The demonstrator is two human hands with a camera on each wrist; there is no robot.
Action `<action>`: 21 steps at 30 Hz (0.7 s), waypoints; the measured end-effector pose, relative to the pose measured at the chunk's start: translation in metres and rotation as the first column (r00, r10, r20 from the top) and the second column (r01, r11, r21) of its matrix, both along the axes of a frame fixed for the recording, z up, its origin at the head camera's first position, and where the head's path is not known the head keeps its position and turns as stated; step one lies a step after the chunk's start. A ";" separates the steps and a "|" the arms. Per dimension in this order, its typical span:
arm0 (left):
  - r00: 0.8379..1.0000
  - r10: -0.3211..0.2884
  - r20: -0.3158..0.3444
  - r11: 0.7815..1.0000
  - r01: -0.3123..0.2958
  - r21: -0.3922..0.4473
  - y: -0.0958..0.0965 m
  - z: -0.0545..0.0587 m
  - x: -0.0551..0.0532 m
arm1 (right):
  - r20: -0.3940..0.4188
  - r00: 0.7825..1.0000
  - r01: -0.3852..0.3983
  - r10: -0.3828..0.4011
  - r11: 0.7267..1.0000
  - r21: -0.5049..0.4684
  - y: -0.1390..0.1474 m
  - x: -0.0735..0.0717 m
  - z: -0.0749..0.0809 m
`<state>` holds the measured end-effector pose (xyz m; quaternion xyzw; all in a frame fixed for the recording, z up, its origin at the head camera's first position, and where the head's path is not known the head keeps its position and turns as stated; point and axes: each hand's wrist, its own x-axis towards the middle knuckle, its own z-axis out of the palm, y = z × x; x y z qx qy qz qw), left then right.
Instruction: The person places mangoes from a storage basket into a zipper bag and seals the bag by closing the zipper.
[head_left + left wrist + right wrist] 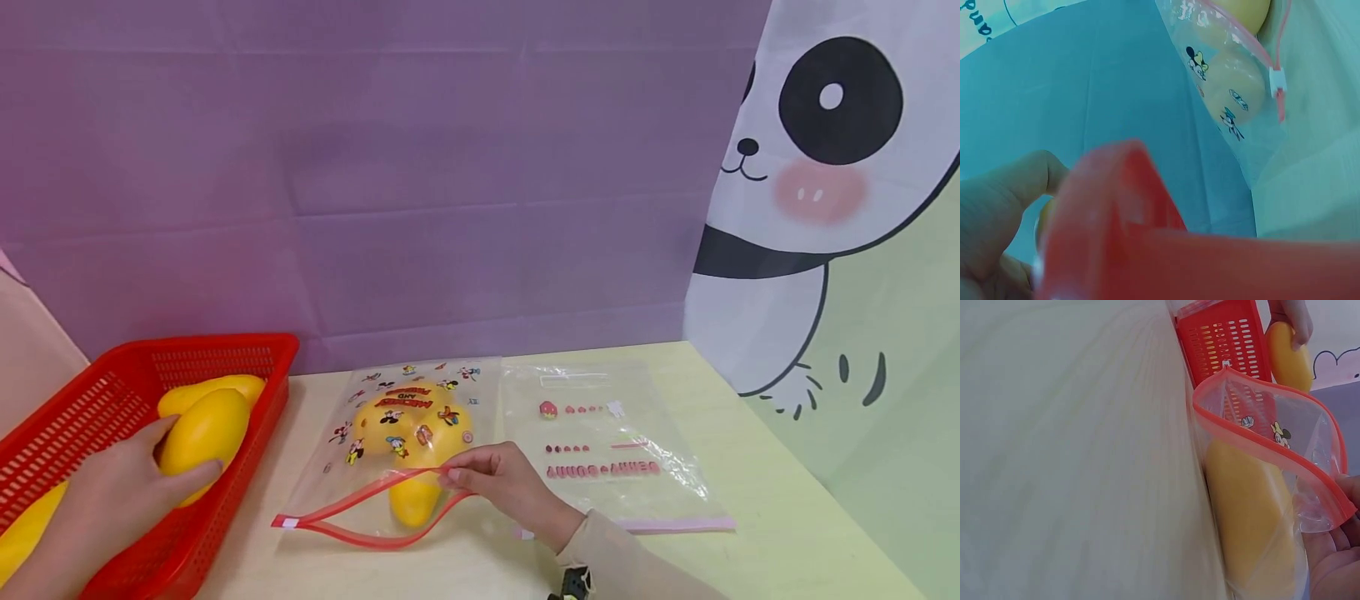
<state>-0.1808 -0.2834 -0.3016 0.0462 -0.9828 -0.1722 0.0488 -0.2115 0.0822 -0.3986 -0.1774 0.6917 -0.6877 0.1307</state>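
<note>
My left hand (pixel 123 492) grips a smooth yellow mango (pixel 210 437) over the right side of a red slotted basket (pixel 210 340), thumb along its near side. Another mango (pixel 243 385) lies behind it in the basket, and part of one more (pixel 30 529) shows beside the wrist. With thumb and fingers my right hand (pixel 517 487) pinches the red zip edge of a clear cartoon-print zip bag (pixel 318 467). The bag's mouth gapes, its white slider (pixel 288 523) at the left end. Inside lie yellow mangoes (pixel 1247 519). In the left wrist view the basket's rim (pixel 1241 265) hides most of the held mango.
A second clear zip bag (pixel 600 425) with pink print and a pink zip edge lies flat to the right on the pale wooden table (pixel 772 500). Behind the table hangs a purple cloth (pixel 487 208), with a panda-printed wall covering (pixel 810 250) on the right.
</note>
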 end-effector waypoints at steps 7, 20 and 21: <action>1.000 -0.024 0.011 1.000 0.024 0.014 0.009 0.003 0.003 | 0.001 1.000 0.005 -0.005 1.000 -0.003 0.000 -0.001 -0.001; 0.997 -0.077 -0.020 0.997 0.077 0.021 0.028 0.002 0.009 | -0.014 1.000 -0.004 0.004 1.000 -0.012 0.001 -0.001 -0.001; 0.996 -0.084 -0.023 0.996 0.084 0.015 0.030 0.002 0.010 | -0.015 1.000 -0.003 0.003 1.000 -0.009 0.001 -0.001 -0.001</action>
